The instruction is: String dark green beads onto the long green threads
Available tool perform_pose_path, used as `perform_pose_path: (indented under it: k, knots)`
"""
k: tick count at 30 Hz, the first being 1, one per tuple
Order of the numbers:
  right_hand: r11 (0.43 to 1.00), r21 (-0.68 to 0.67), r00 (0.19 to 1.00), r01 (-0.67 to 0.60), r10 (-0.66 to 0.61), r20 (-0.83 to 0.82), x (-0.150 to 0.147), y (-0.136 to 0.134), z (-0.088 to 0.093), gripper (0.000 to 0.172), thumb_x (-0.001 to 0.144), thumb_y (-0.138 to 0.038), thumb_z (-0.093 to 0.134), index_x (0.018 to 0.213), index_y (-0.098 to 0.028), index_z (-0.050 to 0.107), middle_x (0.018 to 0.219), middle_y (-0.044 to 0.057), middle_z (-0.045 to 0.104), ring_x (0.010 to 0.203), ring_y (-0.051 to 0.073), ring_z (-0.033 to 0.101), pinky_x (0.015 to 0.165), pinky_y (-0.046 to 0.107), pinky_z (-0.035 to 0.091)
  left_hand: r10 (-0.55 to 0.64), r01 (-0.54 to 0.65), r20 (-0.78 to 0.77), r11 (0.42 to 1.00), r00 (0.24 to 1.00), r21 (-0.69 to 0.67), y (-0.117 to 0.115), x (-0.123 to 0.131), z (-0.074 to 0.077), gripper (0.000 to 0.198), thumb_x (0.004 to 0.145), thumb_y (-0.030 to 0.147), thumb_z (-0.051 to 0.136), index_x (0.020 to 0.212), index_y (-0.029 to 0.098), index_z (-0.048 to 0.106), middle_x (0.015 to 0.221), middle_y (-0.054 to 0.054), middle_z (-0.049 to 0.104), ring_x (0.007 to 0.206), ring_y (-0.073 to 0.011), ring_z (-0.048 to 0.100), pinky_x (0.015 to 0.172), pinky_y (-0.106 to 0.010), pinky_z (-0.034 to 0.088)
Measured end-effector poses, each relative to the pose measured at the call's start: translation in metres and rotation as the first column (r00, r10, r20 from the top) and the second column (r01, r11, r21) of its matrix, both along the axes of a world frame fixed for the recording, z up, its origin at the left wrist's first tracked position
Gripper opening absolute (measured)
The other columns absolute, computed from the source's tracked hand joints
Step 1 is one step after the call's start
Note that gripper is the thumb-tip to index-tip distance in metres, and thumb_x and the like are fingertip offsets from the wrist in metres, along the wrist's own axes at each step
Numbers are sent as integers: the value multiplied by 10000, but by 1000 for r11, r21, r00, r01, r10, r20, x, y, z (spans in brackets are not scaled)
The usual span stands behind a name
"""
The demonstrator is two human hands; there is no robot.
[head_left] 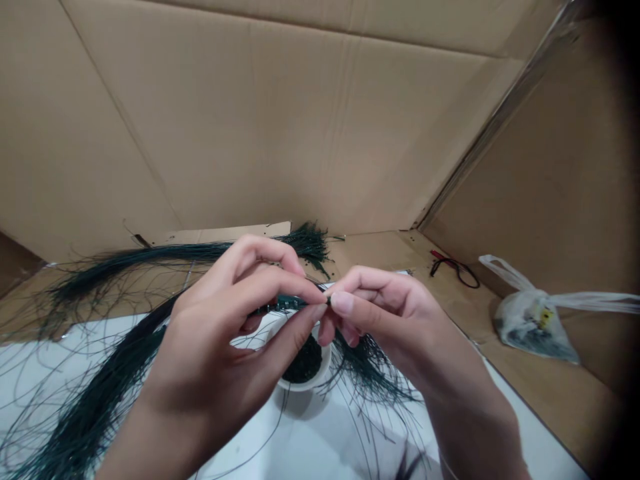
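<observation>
My left hand [250, 300] is closed, thumb and index finger pinching at the middle of the view. A dark green, shiny, slender piece [287, 303] shows behind its fingers; its kind is unclear. Fingertip to fingertip with it, my right hand [370, 303] pinches a tiny dark bit [329, 301], too small to name. Under both hands stands a white cup [325, 367] filled with small dark green pieces [304, 363]. Thin dark green wires fan out to the right of the cup [373, 367], and a thick bundle of such wires [107, 380] lies to the left.
Another dark green wire bundle [165, 255] lies along the back. Cardboard walls [300, 120] rise behind and on the right. On the cardboard at right lie a black cord with a red part [455, 268] and a tied clear plastic bag [533, 323]. The tabletop [310, 440] is white.
</observation>
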State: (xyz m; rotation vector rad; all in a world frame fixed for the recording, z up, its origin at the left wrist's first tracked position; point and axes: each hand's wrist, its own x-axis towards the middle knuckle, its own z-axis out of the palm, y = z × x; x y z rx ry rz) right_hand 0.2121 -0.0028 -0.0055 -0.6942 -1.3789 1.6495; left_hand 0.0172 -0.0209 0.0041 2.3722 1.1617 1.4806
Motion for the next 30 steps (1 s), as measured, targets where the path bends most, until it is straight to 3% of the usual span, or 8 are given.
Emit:
perform_pose_path:
  k: [7, 13, 18, 30]
  knots:
    - [999, -29, 999, -22, 21, -34, -3, 1, -1, 128, 952, -274, 734, 874, -176, 761, 728, 7, 740, 643, 82, 582, 623, 203, 457, 26, -26, 50, 1000, 998, -4, -6, 4, -1, 175, 895, 63, 657, 883, 225, 721, 1013, 5, 584, 859, -54, 643, 709, -149, 549]
    - [999, -34, 1000, 17, -17, 0, -4, 4, -5, 69, 902, -280, 786, 903, -213, 765, 768, -4, 707, 716, 115, 611, 673, 235, 470, 39, -40, 36, 999, 999, 9, -3, 2, -2, 165, 898, 86, 656, 880, 241, 707, 1010, -1, 589, 865, -90, 644, 718, -197, 578]
    - [998, -59, 999, 36, -35, 10, -5, 6, -6, 71, 882, -257, 801, 850, -224, 747, 758, -36, 622, 687, 98, 516, 695, 228, 444, 56, -56, 11, 998, 998, 31, -2, 0, -3, 164, 881, 88, 664, 870, 249, 696, 998, -10, 590, 853, -118, 633, 708, -246, 585]
    - [985, -171, 998, -2, -8, -59, -9, 6, -2, 175, 842, -302, 832, 751, -197, 725, 658, -38, 515, 613, 100, 403, 614, 244, 361, 37, -37, 14, 999, 999, 16, -5, 0, 0, 166, 866, 50, 675, 867, 211, 720, 995, 2, 597, 830, -58, 613, 731, -134, 564]
